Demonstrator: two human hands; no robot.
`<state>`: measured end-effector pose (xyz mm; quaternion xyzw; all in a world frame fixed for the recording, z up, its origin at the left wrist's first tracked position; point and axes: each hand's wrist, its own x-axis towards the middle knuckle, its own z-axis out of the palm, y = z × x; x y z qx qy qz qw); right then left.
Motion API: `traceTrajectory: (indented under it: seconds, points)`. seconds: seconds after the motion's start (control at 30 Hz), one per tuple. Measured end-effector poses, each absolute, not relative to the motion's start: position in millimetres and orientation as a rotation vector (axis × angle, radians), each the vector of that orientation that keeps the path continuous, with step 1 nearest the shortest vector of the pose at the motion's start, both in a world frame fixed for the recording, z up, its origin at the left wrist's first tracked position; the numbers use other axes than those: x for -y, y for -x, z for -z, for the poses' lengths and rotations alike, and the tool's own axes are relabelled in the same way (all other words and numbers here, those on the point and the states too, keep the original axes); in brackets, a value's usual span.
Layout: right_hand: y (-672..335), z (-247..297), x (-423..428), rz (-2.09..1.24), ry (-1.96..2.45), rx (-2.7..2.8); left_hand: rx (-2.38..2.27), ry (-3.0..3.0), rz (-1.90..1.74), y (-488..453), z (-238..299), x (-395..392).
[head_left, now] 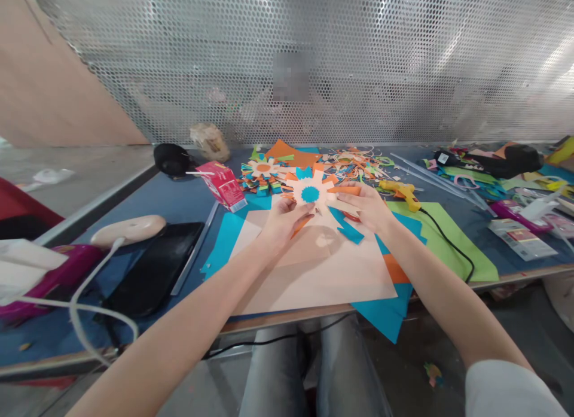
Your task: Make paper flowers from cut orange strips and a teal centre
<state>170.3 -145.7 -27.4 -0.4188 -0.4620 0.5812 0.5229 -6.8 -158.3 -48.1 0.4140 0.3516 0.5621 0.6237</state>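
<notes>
A paper flower (298, 192) with a blue centre and pale, orange and blue petals is held up over the sheets. My left hand (289, 216) pinches its lower left edge, thumb in front. At its right side my right hand (361, 204) is closed, with an orange paper strip (347, 190) between the fingers; a pale strip (343, 206) also shows by them. A blue paper piece (347, 227) hangs below that hand. Underneath lies a large pale sheet (309, 285) on top of blue paper (381, 315).
Behind are another paper flower (262, 167) and heaped paper scraps (359, 163). A yellow glue gun (403, 192) with a black cord lies right, near green paper (452, 243). On the left stand a red drink carton (223, 185), a black phone (156, 267) and white cables (76, 309).
</notes>
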Motion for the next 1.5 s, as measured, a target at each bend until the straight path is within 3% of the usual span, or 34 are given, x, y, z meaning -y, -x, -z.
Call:
traceTrajectory:
  seconds: [0.6, 1.5]
  points:
    - [-165, 18, 154, -1.507, 1.018, 1.006, -0.807, -0.899, -1.312, 5, 45, 160]
    - [-168, 18, 155, -1.112, 1.246, 1.320, -0.893, -1.029, -1.308, 2, 42, 162]
